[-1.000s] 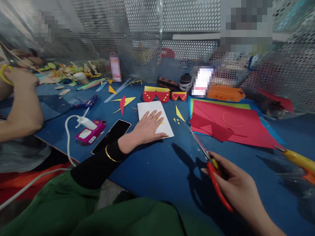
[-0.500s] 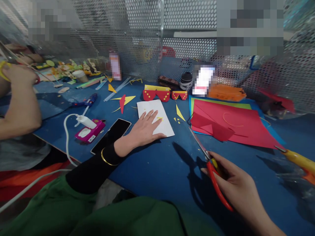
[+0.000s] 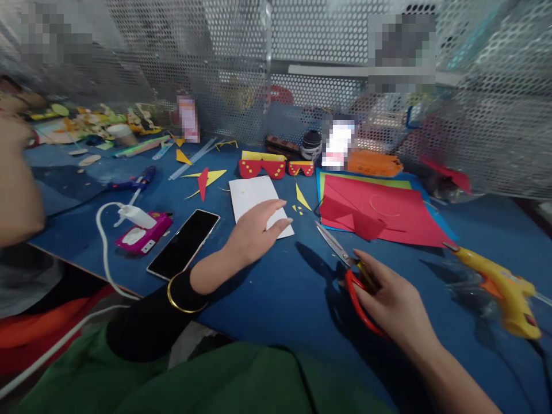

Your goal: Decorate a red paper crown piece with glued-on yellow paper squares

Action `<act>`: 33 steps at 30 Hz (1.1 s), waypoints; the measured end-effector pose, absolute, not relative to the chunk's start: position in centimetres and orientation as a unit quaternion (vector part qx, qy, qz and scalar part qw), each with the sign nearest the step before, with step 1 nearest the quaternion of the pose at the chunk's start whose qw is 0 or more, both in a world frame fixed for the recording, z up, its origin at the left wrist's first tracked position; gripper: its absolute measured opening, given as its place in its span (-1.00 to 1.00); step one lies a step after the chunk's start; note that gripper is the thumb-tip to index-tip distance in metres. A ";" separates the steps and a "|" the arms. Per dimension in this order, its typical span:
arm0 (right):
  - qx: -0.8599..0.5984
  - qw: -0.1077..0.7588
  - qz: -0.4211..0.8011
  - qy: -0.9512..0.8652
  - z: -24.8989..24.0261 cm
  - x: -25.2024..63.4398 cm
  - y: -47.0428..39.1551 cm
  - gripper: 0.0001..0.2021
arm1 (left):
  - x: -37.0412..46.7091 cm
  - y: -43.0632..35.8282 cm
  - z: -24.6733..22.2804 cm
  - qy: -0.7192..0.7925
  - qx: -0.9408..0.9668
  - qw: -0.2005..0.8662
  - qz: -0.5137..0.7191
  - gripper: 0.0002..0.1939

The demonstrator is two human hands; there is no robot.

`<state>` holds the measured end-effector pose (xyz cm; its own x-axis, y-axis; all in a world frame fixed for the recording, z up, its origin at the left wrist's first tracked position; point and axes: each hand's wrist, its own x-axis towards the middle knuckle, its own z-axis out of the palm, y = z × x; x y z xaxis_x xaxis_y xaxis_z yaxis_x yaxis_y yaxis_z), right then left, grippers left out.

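My left hand (image 3: pixel 254 233), a gold bangle at its wrist, is over the lower part of a folded white paper (image 3: pixel 252 195). Its thumb and fingers are stretched out and apart, with nothing visible between them. What lies under the palm is hidden. My right hand (image 3: pixel 390 293) grips a pair of scissors (image 3: pixel 340 250) with red handles, blades almost closed and pointing up and left. Between the hands lie a yellow paper sliver (image 3: pixel 302 197) and several tiny yellow bits (image 3: pixel 298 209). Behind the white paper stand red paper glasses (image 3: pixel 262 168) with yellow dots, beside a smaller pair (image 3: pixel 301 168).
Red paper sheets (image 3: pixel 405 213) lie on the right, near a yellow glue gun (image 3: pixel 500 284). On the left are a black-screened phone (image 3: pixel 185 244), a magenta socket block (image 3: pixel 144 233) with a white cable, and a blue glue gun (image 3: pixel 140 179). A co-worker's arm (image 3: pixel 19 178) reaches in.
My left hand has lifted from lying flat with spread fingers, its fingers now drawn closer together. The right hand still holds the scissors. The view has shifted, bringing more of the yellow glue gun in.
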<state>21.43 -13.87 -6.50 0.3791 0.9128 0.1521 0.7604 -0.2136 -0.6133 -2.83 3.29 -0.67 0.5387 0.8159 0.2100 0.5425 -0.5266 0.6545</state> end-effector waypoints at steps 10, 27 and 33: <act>-0.788 0.390 0.105 -0.464 -6.5 21.9 -14.2 -0.39 | 2.1 0.6 -3.5 0.421 0.627 0.556 0.345 -0.86; -0.920 -0.010 -0.047 -0.390 -3.7 23.5 -15.2 -0.54 | 10.4 2.2 -1.2 0.220 0.953 0.021 0.207 -0.62; -0.900 -0.056 -0.065 -0.428 -4.2 23.9 -14.5 -0.62 | 12.9 4.0 -1.7 0.199 0.966 0.026 0.164 -0.74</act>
<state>23.94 -14.55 -4.22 0.6251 0.7775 0.0692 0.7628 -0.6272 0.1573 12.92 3.98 -1.73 0.8667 0.3931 0.3072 0.3762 -0.9194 0.1150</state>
